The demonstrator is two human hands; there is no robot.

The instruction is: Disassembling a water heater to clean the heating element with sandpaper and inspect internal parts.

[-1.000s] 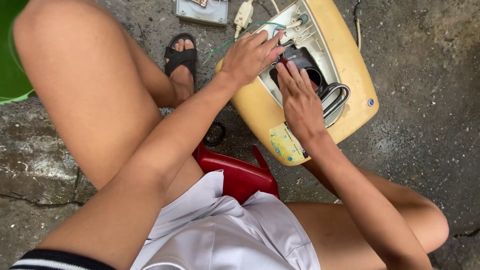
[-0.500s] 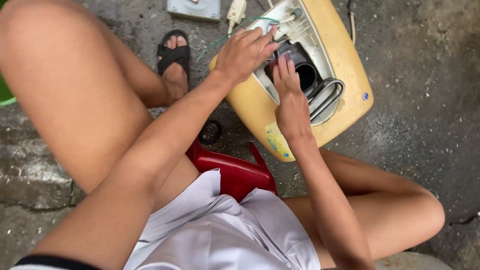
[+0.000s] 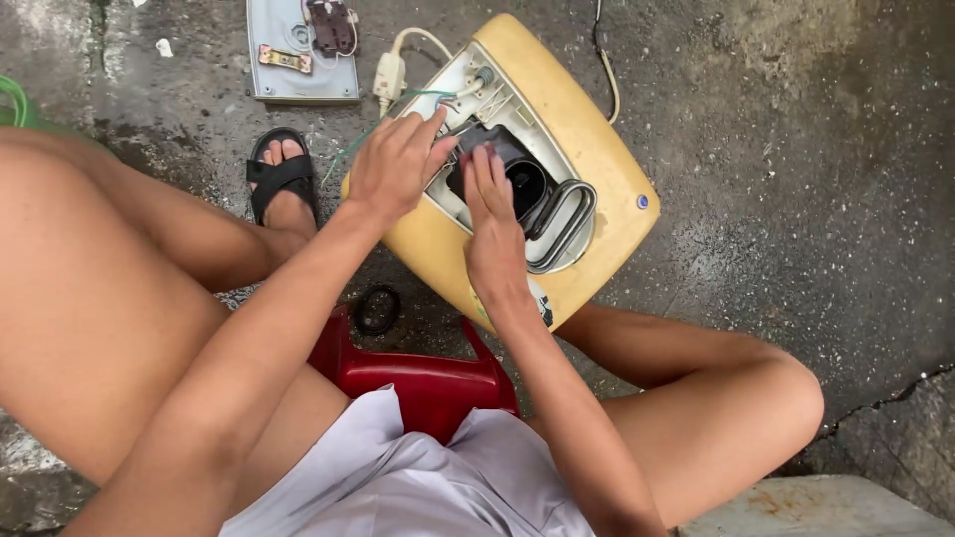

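Observation:
A yellow round appliance (image 3: pixel 597 159) lies on the concrete ground with its underside opened, showing a grey inner frame, a black round part (image 3: pixel 524 181) and coloured wires (image 3: pixel 438 99). My left hand (image 3: pixel 398 164) rests on the opening's near left edge, fingers curled toward the wires. My right hand (image 3: pixel 492 224) lies flat over the opening, its fingertips on the black part. Neither hand holds a tool. What the fingers pinch is hidden.
A grey cover plate (image 3: pixel 298 50) with a dark fitting lies at the top left. A white plug (image 3: pixel 390 72) and cord lie beside the appliance. I sit on a red plastic stool (image 3: pixel 418 378); a black ring (image 3: pixel 378 310) lies by it. My sandalled foot (image 3: pixel 284 184) is left.
The view has shifted so the appliance sits lower in frame. My right hand slid up onto the black part; my left hand stayed at the wires.

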